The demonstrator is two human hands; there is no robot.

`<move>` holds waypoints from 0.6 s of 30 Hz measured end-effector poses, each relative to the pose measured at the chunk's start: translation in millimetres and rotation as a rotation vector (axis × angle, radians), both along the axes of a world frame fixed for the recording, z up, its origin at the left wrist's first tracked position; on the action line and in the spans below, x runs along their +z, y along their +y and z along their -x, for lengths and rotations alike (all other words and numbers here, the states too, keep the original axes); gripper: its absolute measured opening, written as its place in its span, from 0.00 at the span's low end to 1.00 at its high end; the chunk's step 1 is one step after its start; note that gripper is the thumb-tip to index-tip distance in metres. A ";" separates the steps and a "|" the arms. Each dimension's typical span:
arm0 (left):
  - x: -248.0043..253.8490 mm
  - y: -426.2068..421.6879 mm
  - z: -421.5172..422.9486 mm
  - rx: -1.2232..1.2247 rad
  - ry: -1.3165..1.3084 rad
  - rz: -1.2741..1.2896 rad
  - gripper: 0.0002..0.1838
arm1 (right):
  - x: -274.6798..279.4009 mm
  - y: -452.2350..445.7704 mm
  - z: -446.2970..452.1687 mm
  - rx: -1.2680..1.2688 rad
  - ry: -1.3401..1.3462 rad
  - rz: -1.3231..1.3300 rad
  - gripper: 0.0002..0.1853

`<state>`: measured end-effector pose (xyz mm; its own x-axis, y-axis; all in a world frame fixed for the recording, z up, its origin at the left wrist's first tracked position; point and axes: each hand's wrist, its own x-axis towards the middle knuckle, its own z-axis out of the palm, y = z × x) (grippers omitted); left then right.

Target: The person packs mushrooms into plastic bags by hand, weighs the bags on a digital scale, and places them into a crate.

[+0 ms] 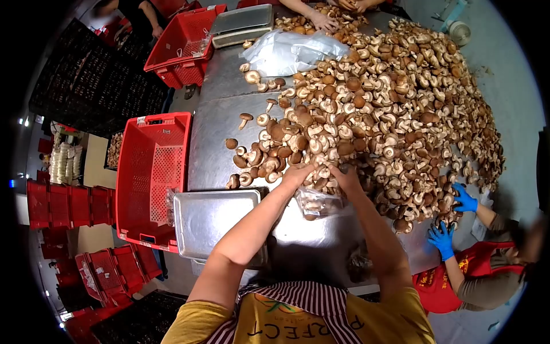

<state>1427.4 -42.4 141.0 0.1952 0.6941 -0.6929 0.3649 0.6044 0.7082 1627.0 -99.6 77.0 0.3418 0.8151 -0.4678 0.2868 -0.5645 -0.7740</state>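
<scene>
My left hand (298, 174) and my right hand (345, 176) are at the near edge of a big heap of brown-capped shiitake mushrooms (395, 123). Between them, my curled fingers cup a cluster of mushrooms (322, 182) from both sides. Some fingertips are hidden among the caps and stems. Just below the hands, a clear plastic bag (319, 204) lies on the metal table (215, 123) with a few mushrooms inside. Its mouth lies close to my fingers; whether they touch the film I cannot make out.
Left of my arm sits a scale with a metal pan (216, 221), beside a red crate (153, 172). A white plastic bag (289, 53), another scale (243, 23) and a second red crate (183, 46) are farther off. Blue-gloved co-worker hands (442, 241) touch the heap at right; another person's hands (325, 22) work opposite.
</scene>
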 end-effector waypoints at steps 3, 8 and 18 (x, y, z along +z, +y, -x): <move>-11.4 -13.0 7.7 -0.075 -0.203 -0.121 0.27 | 66.7 -26.8 10.1 0.043 0.034 -0.080 0.37; 5.1 -49.4 28.8 -0.325 -0.199 -0.375 0.17 | 25.4 -73.0 7.1 0.155 0.039 -0.272 0.40; 53.7 -140.2 79.0 -0.316 -0.355 -0.459 0.16 | 112.0 -184.2 16.3 -0.199 0.676 -0.259 0.21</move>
